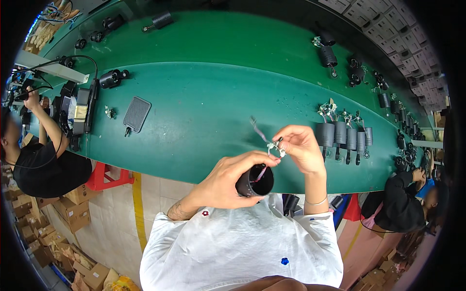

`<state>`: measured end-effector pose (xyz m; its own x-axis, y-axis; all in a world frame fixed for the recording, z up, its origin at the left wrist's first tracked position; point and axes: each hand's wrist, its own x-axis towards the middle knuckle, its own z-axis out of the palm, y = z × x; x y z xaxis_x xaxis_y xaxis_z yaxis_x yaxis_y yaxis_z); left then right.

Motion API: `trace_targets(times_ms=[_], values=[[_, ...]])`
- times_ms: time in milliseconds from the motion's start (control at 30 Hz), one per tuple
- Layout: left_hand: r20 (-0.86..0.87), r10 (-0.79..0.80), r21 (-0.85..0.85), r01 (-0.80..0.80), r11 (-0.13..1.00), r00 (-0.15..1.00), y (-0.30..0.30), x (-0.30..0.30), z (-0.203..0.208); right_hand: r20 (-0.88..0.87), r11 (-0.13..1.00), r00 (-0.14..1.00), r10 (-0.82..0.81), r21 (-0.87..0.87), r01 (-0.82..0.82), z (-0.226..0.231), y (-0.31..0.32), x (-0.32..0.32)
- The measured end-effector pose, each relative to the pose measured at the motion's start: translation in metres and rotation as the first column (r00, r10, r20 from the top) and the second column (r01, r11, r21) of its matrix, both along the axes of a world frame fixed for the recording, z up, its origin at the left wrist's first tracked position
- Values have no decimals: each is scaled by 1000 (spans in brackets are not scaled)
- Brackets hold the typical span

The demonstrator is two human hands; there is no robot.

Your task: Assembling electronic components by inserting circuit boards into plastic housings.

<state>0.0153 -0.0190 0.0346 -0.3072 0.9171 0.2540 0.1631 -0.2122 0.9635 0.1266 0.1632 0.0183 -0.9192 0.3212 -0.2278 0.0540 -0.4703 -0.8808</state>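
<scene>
My left hand (224,180) wraps round a black cylindrical housing (246,188) whose open end faces up. Thin wires (262,172) run out of its mouth to a small circuit board (275,147) just above the rim. That board is pinched between the thumb and fingertips of my right hand (302,148), and my left thumb and forefinger reach close to it. A loose wire end (256,127) sticks up beyond the board, blurred. To the right of my right hand stands a row of several similar black cylinders (341,135) with boards and wires (332,110) on top.
On the green table (194,121) lie a dark rectangular pad (137,114), a small loose board (110,112) and a black cylinder unit (111,79). More units (328,57) stand along the far strip. Co-workers sit at left (43,165) and right (395,206). A red stool (108,175) is at left.
</scene>
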Motion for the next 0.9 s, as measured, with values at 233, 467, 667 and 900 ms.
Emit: trace_targets(times_ms=[233, 467, 667, 900], values=[[81, 240, -135, -228, 964, 967, 3, 8, 6, -316, 794, 921, -227, 488, 363, 30, -25, 3], [-23, 287, -60, -287, 956, 958, 9, 8, 5, -464, 638, 885, -45, 668, 383, 36, -32, 1], [-74, 341, 17, -341, 940, 937, 12, 6, -4, -433, 479, 896, 101, 810, 338, 44, -38, 1], [-202, 430, 219, -387, 896, 880, 19, 6, -12, -381, 307, 911, 155, 895, 322, 49, -51, 1]])
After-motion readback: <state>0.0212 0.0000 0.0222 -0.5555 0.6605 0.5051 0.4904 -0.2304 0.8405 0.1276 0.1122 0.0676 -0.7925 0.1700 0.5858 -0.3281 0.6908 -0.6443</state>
